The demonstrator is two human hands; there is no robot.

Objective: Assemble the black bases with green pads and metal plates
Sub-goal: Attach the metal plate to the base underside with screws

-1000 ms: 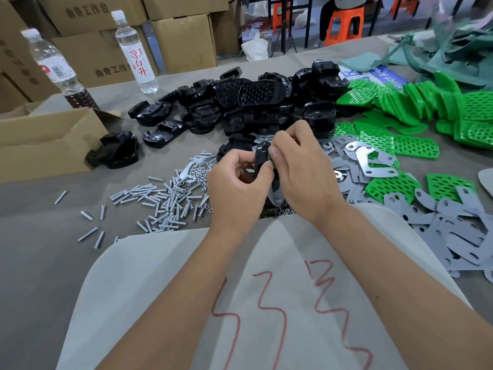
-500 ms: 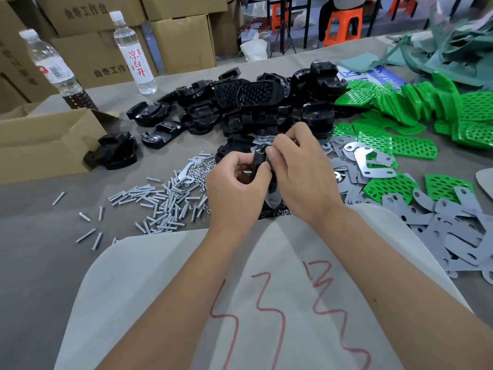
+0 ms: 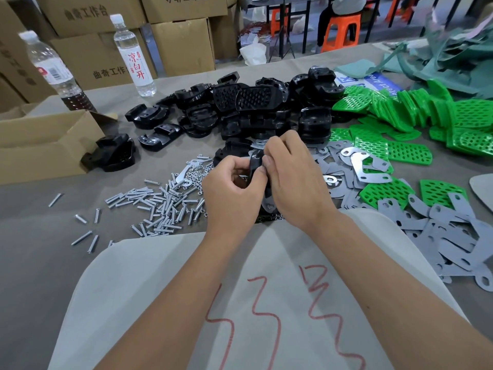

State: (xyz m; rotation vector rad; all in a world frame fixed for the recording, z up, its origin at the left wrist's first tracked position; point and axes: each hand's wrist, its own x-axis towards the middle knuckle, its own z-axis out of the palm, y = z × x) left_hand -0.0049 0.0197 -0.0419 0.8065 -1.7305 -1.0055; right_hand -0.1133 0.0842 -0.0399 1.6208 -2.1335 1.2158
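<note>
Grey cloth covers the worktable (image 3: 32,263), with cardboard boxes (image 3: 184,46) stacked at the far side. Held on edge above the near centre, the black base (image 3: 256,162) looks like stiff, light moulded plastic, probably best gripped by its rim. Left hand (image 3: 230,194) pinches its left edge with curled fingers; right hand (image 3: 292,180) pinches its right side, a metal plate (image 3: 268,204) showing below.

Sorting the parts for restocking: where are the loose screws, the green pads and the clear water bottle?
loose screws (image 3: 160,206), head view, middle of pile.
green pads (image 3: 408,153), head view, flat perforated face.
clear water bottle (image 3: 134,60), head view, label.
</note>
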